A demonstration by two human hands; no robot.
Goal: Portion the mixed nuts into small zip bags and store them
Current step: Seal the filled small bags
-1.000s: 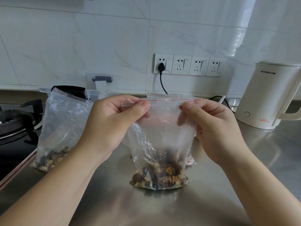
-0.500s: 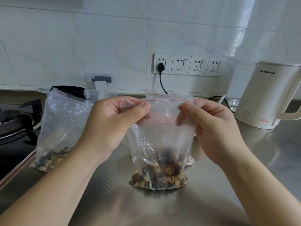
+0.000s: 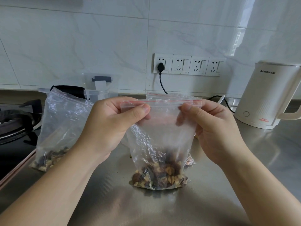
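Observation:
A clear small zip bag [image 3: 160,136] with a red line along its top stands on the steel counter [image 3: 162,206], mixed nuts [image 3: 158,176] heaped in its bottom. My left hand [image 3: 107,128] pinches the bag's zip strip at its left end, thumb in front. My right hand [image 3: 211,128] pinches the strip at its right end. Behind this bag stands another zip bag [image 3: 162,96], mostly hidden, only its top edge and a bottom corner showing. A larger crumpled clear bag [image 3: 60,128] with nuts in its bottom stands to the left.
A white electric kettle [image 3: 267,95] stands at the right back, its black cord running to a wall socket strip [image 3: 189,65]. A clear plastic container [image 3: 97,87] sits at the back left. A black gas stove [image 3: 14,124] borders the counter on the left.
Both hands keep pinching the zip strip at nearly the same spots; the bag's top has sunk very slightly. Nothing else has moved.

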